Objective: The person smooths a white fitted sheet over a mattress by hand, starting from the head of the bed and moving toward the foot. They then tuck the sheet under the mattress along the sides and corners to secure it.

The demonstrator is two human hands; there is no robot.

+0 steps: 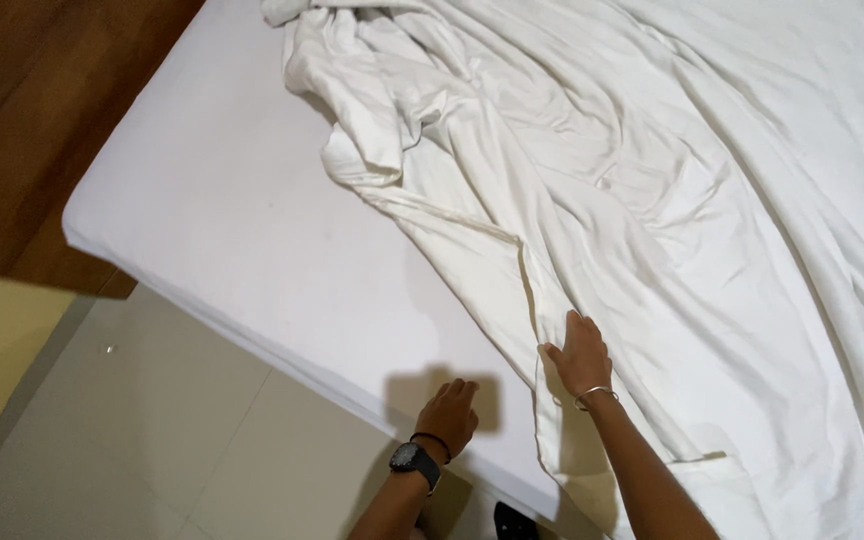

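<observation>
A crumpled white sheet (592, 190) lies spread over a white mattress (232, 230), bunched into folds toward the top. My right hand (578, 352), with a thin bracelet on the wrist, pinches the sheet's near edge where it hangs over the mattress side. My left hand (449, 412), with a black watch on the wrist, rests on the bare mattress near its front edge, fingers together, holding nothing that I can see.
A dark wooden panel (42, 110) stands at the upper left beside the mattress. Pale floor tiles (162, 440) run along the bed's near side. A small dark object (512, 522) sits on the floor by the bed edge.
</observation>
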